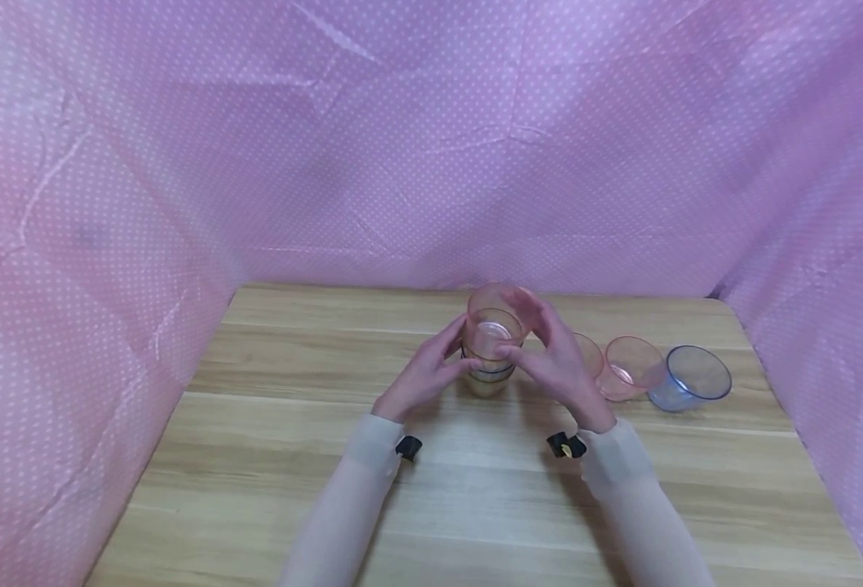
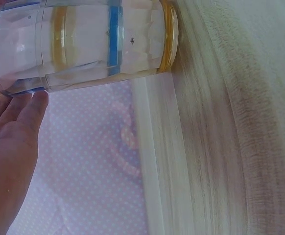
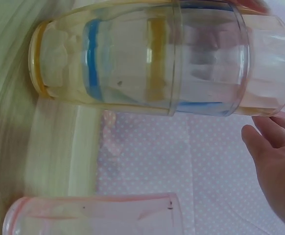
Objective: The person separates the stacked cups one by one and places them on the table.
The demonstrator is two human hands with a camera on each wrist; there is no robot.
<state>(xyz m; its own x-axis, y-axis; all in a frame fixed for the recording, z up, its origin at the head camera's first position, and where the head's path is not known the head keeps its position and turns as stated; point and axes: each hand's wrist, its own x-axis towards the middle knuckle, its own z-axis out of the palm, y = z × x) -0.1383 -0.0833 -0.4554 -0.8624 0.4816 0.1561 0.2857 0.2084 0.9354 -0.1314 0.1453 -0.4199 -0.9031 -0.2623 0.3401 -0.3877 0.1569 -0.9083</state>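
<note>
Stack [image 1: 492, 346] of nested clear cups stands upright near the far middle of the table [image 1: 270, 456], between both hands.

Head view: left hand [image 1: 422, 377] touches the stack's left side low down, fingers fairly straight. Right hand [image 1: 555, 359] cups the right side, thumb at mid-height and fingers arched up by the top cup's rim. Whether either hand truly grips cannot be told here. Just right of it lie a pink cup [image 1: 628, 368] and a blue cup [image 1: 690, 378], both tipped on their sides (a third rim shows behind the right hand, mostly hidden).

Left wrist view: fingertips [image 2: 35, 100] meet the wall of the stack [image 2: 83, 44] with no curl; base flat on the wood.

Right wrist view: fingers [image 3: 272, 142] sit just clear of the stack [image 3: 157, 61], a small gap visible. The top cup looks fully seated, rims parallel. A pink cup [image 3: 93, 215] lies below.

Judgement: steady the base with the left, press straight down along the axis, avoid side load (tall stack, tips easily), and keep the elbow away from the loose cups.
</note>
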